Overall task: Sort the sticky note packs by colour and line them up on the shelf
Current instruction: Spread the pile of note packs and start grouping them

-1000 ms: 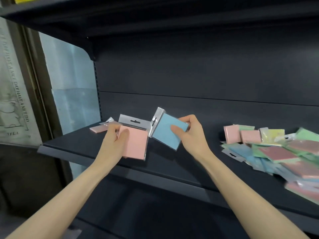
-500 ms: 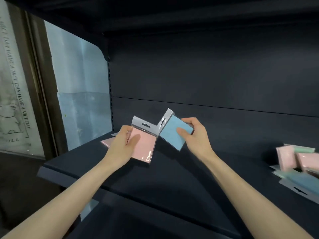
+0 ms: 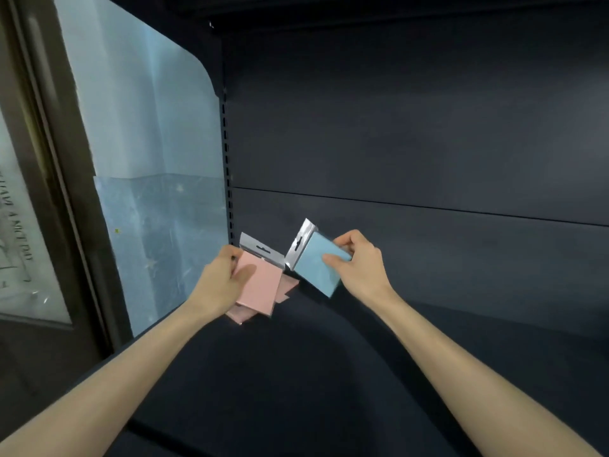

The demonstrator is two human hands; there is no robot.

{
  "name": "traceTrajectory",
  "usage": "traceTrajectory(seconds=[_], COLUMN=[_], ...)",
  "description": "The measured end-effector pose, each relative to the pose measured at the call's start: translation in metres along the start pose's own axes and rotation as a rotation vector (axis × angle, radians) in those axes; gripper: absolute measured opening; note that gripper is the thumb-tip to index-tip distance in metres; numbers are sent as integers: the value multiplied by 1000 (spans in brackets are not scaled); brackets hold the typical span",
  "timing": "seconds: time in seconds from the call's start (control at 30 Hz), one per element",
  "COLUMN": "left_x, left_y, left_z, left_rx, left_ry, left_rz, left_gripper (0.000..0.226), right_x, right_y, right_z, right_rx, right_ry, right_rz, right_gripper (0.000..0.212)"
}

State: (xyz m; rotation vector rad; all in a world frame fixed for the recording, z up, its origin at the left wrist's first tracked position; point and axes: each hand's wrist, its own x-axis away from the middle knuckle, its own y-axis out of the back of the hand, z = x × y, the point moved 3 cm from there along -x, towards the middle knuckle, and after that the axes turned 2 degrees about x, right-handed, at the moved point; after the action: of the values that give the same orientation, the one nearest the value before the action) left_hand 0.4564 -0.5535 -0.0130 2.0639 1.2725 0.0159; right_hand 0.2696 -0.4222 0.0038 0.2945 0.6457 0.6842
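Risking a slip over the dark shelf (image 3: 296, 374): glossy wrappers, light grips. Left hand (image 3: 224, 282) grips the pink pack (image 3: 260, 286) at its left edge, and right hand (image 3: 359, 268) pinches the tilted blue pack (image 3: 316, 267) just beside it. The pink pile (image 3: 288, 286) lies just beneath, so a skewed drop could scatter it.

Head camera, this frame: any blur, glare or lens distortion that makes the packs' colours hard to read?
Head view: dim, the dark shelf swallows detail; wide-angle bowing curves its edge; the poster at far left is smeared; light glare on the hang tabs; pink pack and blue pack read clearly.
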Motion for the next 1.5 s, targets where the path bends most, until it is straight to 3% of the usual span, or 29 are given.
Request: traceTrajectory(seconds=[0.27, 0.5, 0.73, 1.03, 1.23, 1.5], left_x=[-70, -100, -97, -92, -79, -62], left_y=[-19, -43, -46, -32, -27, -24], left_z=[41, 49, 59, 68, 62, -5], left_rx=[-23, -114, -200, -268, -418, -315], left_ry=[-55, -89, -174, -130, -282, -534], left_rz=[290, 432, 434, 455, 423, 501], left_gripper=[36, 44, 35, 32, 36, 41], right_x=[-18, -18, -25, -20, -13, -2], right_y=[-28, -41, -50, -55, -56, -13], right_z=[-21, -35, -42, -38, -32, 9], right_rx=[231, 340, 454, 609, 778, 822], right_ry=[-236, -376, -416, -497, -418, -270], right_rz=[-35, 34, 152, 320, 339, 214], right_gripper=[24, 47, 25, 25, 32, 46])
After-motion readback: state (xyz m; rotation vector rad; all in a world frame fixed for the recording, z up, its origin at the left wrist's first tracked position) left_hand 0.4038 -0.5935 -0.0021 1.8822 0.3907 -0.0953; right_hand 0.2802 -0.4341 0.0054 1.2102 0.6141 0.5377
